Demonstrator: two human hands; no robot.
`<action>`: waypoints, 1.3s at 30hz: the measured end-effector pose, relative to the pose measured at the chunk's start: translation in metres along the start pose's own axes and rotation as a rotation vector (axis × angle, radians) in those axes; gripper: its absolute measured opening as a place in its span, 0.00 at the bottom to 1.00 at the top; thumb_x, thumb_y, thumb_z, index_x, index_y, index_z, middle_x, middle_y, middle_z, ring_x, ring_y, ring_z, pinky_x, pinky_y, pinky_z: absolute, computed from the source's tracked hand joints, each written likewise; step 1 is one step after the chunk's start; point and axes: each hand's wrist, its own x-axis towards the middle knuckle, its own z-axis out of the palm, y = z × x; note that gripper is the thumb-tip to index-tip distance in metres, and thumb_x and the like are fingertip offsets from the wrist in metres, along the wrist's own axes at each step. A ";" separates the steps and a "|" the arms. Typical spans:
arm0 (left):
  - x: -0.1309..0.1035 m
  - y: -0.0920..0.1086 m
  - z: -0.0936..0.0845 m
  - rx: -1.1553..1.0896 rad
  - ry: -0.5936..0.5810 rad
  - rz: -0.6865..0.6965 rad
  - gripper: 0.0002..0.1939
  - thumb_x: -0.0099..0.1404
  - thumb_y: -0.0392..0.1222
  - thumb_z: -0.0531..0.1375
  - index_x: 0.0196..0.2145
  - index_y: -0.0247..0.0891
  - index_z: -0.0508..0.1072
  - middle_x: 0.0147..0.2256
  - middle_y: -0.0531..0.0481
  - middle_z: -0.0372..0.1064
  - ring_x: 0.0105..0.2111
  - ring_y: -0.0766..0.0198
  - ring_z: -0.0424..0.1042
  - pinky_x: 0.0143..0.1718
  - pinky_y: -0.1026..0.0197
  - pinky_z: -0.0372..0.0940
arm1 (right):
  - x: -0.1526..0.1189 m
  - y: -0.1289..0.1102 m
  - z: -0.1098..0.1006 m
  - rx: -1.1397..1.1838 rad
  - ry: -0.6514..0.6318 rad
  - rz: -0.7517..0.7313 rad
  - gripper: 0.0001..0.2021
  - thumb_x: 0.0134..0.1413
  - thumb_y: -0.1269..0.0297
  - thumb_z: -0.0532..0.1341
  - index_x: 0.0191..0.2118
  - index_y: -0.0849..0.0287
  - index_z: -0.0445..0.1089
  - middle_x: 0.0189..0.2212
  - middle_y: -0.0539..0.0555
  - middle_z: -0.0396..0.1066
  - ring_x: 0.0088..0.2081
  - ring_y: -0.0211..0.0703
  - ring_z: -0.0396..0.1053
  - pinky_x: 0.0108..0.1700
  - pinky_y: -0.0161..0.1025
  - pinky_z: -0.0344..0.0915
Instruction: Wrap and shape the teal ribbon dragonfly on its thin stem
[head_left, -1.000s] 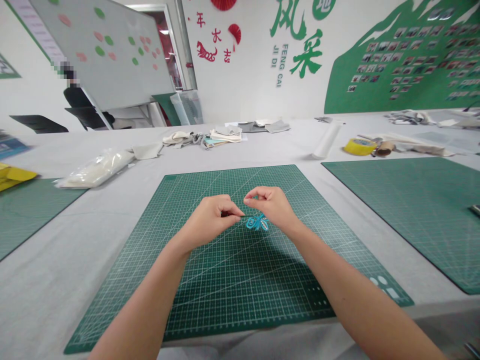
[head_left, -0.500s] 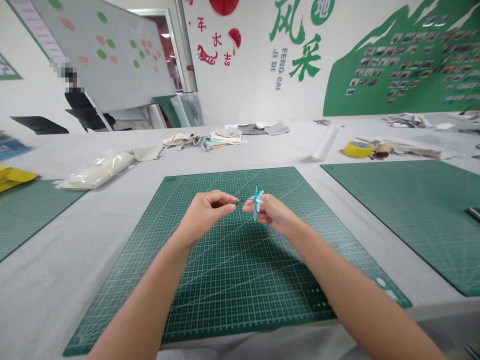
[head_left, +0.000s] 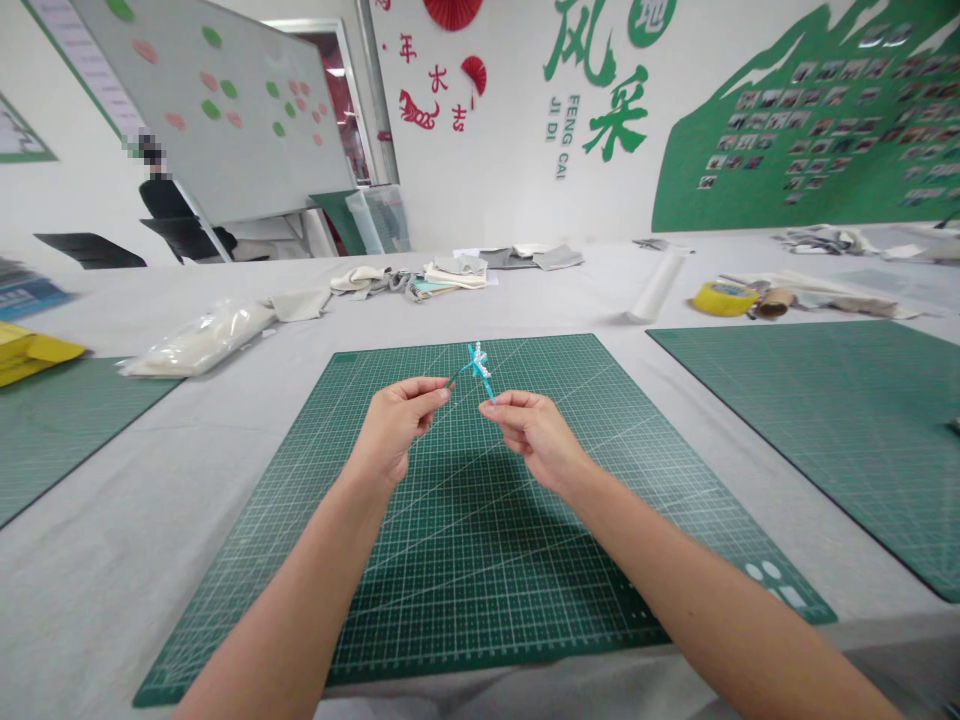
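A small handmade flower (head_left: 479, 362) with narrow blue petals and white bead-like bits is held up above the green cutting mat (head_left: 465, 610). Its thin dark green stem (head_left: 453, 382) runs down to my left hand (head_left: 396, 425), whose thumb and index finger are pinched on it. On the other side, my right hand (head_left: 536, 430) pinches the tip of one blue petal (head_left: 489, 390) between thumb and fingertips. Both hands hover over the mat, a short gap apart. The lower end of the stem is hidden by the left fingers.
More cutting mats lie to the right (head_left: 810, 430) and left (head_left: 67, 420). A clear plastic bag (head_left: 202, 340), cloth pieces (head_left: 457, 270), a white roll (head_left: 660, 285) and yellow tape (head_left: 724, 298) lie farther back. A person (head_left: 165, 200) sits by the whiteboard (head_left: 225, 150).
The flower has moved up and left and turned. My right fingers, earlier behind the flower, now grip a petal tip. My left hand has shifted slightly left, still on the stem.
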 end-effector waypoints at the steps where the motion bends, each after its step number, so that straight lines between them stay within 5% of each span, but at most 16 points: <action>1: 0.000 0.000 0.000 0.001 0.008 0.004 0.14 0.46 0.40 0.69 0.33 0.34 0.78 0.20 0.57 0.62 0.18 0.75 0.55 0.18 0.68 0.45 | -0.001 0.000 0.002 0.010 0.012 -0.011 0.09 0.36 0.64 0.71 0.23 0.59 0.70 0.13 0.41 0.54 0.16 0.28 0.41 0.19 0.35 0.34; 7: -0.001 0.000 0.000 0.130 0.085 0.072 0.13 0.49 0.41 0.66 0.34 0.34 0.78 0.20 0.56 0.65 0.18 0.73 0.56 0.21 0.65 0.52 | -0.010 0.005 0.008 -0.149 0.096 -0.168 0.08 0.42 0.60 0.69 0.26 0.58 0.74 0.16 0.44 0.61 0.17 0.30 0.46 0.20 0.35 0.42; 11: -0.003 0.001 0.002 0.338 0.098 0.170 0.10 0.52 0.41 0.65 0.34 0.35 0.79 0.26 0.51 0.73 0.25 0.67 0.66 0.29 0.61 0.61 | -0.018 0.003 0.008 -0.552 0.166 -0.522 0.06 0.51 0.63 0.64 0.28 0.57 0.76 0.15 0.45 0.59 0.20 0.34 0.54 0.25 0.36 0.53; 16: -0.005 0.001 0.004 0.569 -0.053 0.281 0.07 0.55 0.38 0.63 0.32 0.37 0.80 0.32 0.48 0.76 0.35 0.60 0.73 0.39 0.56 0.64 | -0.021 -0.005 0.000 -0.902 0.177 -0.876 0.08 0.59 0.64 0.59 0.33 0.55 0.76 0.24 0.49 0.71 0.26 0.37 0.65 0.32 0.37 0.60; 29: -0.013 0.008 0.006 0.744 -0.398 0.334 0.08 0.56 0.35 0.60 0.30 0.41 0.80 0.30 0.50 0.74 0.33 0.61 0.72 0.37 0.58 0.64 | -0.009 -0.011 -0.012 -0.953 0.145 -0.865 0.06 0.58 0.64 0.60 0.33 0.53 0.76 0.29 0.50 0.76 0.31 0.39 0.71 0.35 0.37 0.64; 39: -0.012 0.006 0.006 0.690 -0.437 0.245 0.06 0.55 0.36 0.62 0.29 0.39 0.80 0.29 0.50 0.74 0.32 0.62 0.72 0.36 0.59 0.63 | -0.014 -0.013 -0.007 -0.916 -0.024 -0.855 0.08 0.58 0.67 0.60 0.32 0.53 0.76 0.29 0.48 0.77 0.30 0.38 0.72 0.34 0.36 0.64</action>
